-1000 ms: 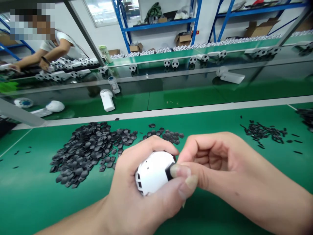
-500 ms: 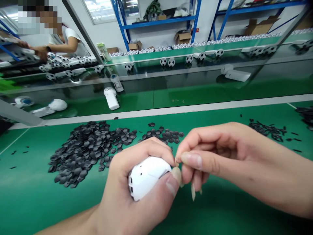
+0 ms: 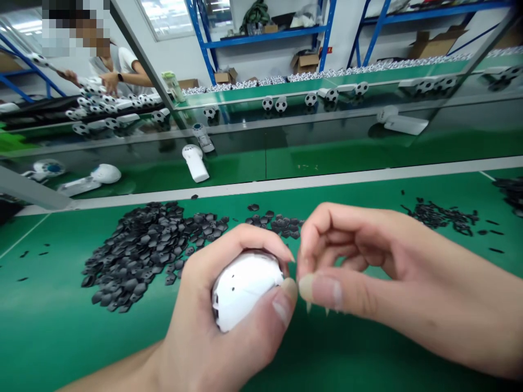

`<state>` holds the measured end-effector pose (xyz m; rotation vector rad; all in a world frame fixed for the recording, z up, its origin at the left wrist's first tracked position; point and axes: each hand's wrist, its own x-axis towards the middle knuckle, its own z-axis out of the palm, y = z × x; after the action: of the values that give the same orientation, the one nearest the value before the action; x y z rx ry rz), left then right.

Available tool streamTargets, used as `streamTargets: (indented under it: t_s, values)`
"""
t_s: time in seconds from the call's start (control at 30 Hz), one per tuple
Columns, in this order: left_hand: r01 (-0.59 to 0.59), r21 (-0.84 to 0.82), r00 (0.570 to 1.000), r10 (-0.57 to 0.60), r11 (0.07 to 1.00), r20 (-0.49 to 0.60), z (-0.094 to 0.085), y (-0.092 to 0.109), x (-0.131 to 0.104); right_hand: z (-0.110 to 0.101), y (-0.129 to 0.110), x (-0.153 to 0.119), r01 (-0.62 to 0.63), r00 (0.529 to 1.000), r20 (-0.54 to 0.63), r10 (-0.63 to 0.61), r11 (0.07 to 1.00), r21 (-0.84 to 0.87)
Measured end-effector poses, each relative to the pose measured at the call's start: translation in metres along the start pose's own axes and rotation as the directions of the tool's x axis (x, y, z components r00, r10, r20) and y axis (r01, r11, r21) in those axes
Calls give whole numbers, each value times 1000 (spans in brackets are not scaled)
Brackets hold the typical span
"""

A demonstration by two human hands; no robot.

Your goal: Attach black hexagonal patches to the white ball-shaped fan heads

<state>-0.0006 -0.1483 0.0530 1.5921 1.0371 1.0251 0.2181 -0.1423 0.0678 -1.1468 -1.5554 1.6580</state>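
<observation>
My left hand (image 3: 241,310) is closed around a rounded white plastic housing (image 3: 245,283) with small holes in its face and dark slots along its left edge. Thumb and forefinger curl over its right end. Just right of it, my right hand (image 3: 347,272) has its thumb and forefinger tips brought together close to the left fingertips. Whatever might be between those tips is hidden. Behind the left hand lies a large pile of black pentagonal plastic pieces (image 3: 139,250), with a smaller scatter of the same pieces (image 3: 286,224) behind the gap between the hands.
Small black strip-like parts (image 3: 445,213) lie right of my right hand. Beyond the table's pale rail (image 3: 261,187), a green belt carries white handheld-fan-like bodies (image 3: 195,163). Football-patterned heads (image 3: 281,104) line the far side. A co-worker (image 3: 122,71) stands at the far left.
My right hand has drawn slightly away from the housing, and the housing has tilted a little in my left hand. White bodies on the near belt moved right; football-patterned ones moved left.
</observation>
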Motion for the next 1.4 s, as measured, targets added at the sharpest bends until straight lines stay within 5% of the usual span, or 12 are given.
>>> streamTargets:
  t_s: [0.1,0.3,0.53,0.8,0.97,1.17,1.4]
  values:
    - [-50,-65,998,48,997,-29,6,-2,-1,-2,6,4,-76,997,10,76,997,-21]
    - [20,-277,1000,-21,961,0,16,-5,-5,3,9,8,-323,905,325,273,940,109]
    - [57,-248,998,-61,967,-12,13,-3,-3,16,23,26,-320,869,484,102,863,392]
    - [153,-212,988,-156,965,4,10,2,0,25,27,20,-196,946,321,40,861,469]
    - [125,-146,992,-126,981,1,0,-1,10,24,20,23,-200,932,361,24,866,458]
    - [173,-334,983,-183,927,2,-1,-5,17,23,22,24,-220,938,343,53,857,467]
    - [135,-372,989,-146,918,-2,4,-1,7,28,20,19,-258,927,365,87,855,450]
